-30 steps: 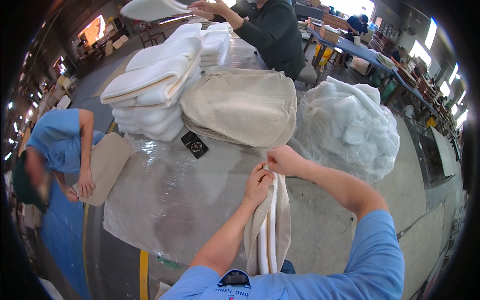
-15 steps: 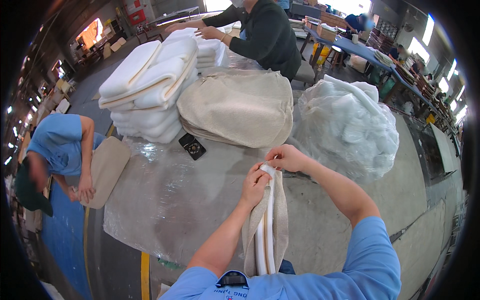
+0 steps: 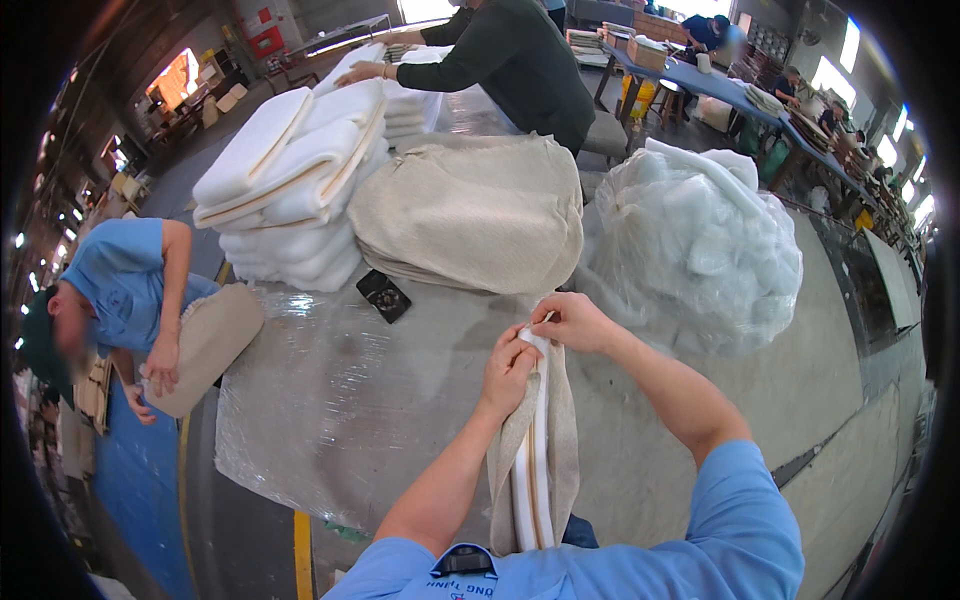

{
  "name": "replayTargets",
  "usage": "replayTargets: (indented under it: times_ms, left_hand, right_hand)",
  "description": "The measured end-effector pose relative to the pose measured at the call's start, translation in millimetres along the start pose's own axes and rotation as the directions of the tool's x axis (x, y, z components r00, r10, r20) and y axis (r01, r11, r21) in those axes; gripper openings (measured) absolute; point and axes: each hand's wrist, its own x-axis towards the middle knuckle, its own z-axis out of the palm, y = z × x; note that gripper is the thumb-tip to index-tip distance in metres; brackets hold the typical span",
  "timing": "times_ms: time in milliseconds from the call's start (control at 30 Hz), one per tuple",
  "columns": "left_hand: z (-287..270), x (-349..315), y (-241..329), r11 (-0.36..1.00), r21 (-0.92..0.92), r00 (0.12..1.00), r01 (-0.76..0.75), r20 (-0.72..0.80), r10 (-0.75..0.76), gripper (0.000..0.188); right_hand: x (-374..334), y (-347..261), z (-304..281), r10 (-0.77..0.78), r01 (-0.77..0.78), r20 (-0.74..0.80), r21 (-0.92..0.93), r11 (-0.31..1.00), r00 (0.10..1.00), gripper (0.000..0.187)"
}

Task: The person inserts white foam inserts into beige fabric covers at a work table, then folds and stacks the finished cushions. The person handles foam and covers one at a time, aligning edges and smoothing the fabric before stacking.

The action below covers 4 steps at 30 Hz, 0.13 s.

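Observation:
In front of me, a beige woven cushion cover (image 3: 566, 440) stands on edge with its long side gaping. White foam padding with a tan middle layer (image 3: 527, 470) shows inside the gap. My left hand (image 3: 511, 372) is closed around the far end of the cover and padding. Just beyond it, my right hand (image 3: 572, 322) pinches the cover's edge at the far corner, thumb and fingers together. Both hands nearly touch. What lies under the fingertips is partly hidden.
Beyond my hands lie a stack of beige covers (image 3: 470, 215) and a black phone-like object (image 3: 384, 295). White folded padding (image 3: 290, 160) is piled at the far left, a clear bag of white filling (image 3: 700, 255) at right. One co-worker (image 3: 130, 280) handles a beige cushion (image 3: 215, 345); another (image 3: 500, 60) reaches over the padding.
My hands stay at the same corner, barely shifted. The co-worker at left has lifted one hand off the cushion's end. The far co-worker's arms have moved over the padding pile.

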Motion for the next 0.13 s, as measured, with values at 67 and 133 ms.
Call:
replayTargets:
  times_ms: [67, 133]
  left_hand:
    - [6, 1, -1, 1.000, 0.005, 1.000, -0.009, 0.014, 0.009, 0.021]
    - [11, 4, 0, 1.000, 0.007, 0.999, -0.017, 0.029, 0.017, 0.021]
  right_hand:
    - [3, 5, -6, -0.009, 0.013, 0.031, -0.150, 0.989, 0.999, 0.020]
    - [8, 13, -11, -0.002, 0.008, 0.024, -0.222, 0.975, 1.000, 0.023]
